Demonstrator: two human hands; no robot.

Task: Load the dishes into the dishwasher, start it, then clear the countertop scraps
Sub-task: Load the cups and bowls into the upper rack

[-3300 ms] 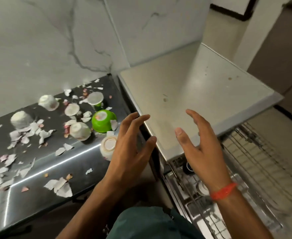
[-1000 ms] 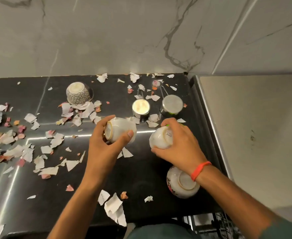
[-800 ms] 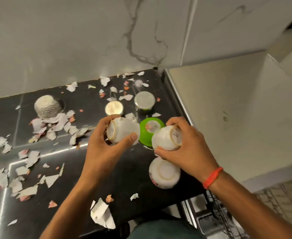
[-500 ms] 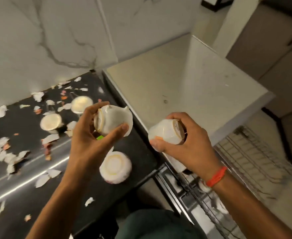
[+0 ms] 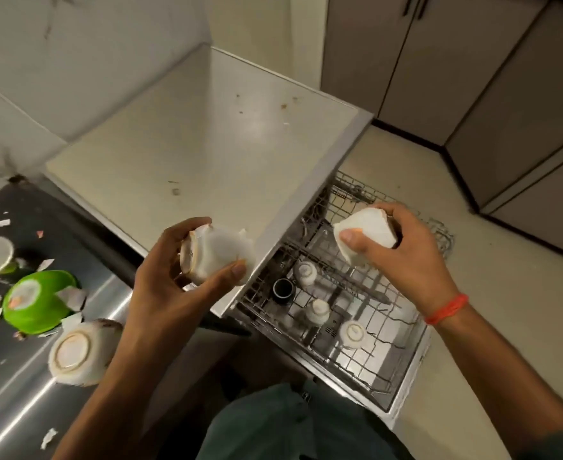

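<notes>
Swung off the dark counter (image 5: 24,386) to the dishwasher rack (image 5: 389,356): left hand (image 5: 170,293) gripped a white cup (image 5: 217,257) just left of it, right hand (image 5: 403,257) carried its cup (image 5: 366,237) from counter to over the rack's far half, so loading's underway, scraps untouched.

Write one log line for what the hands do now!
left hand: holds cup | right hand: holds cup over rack

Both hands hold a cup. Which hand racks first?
Right. The right hand with its cup is already over the dishwasher rack; the left hand and its cup hang over the counter edge.
</notes>
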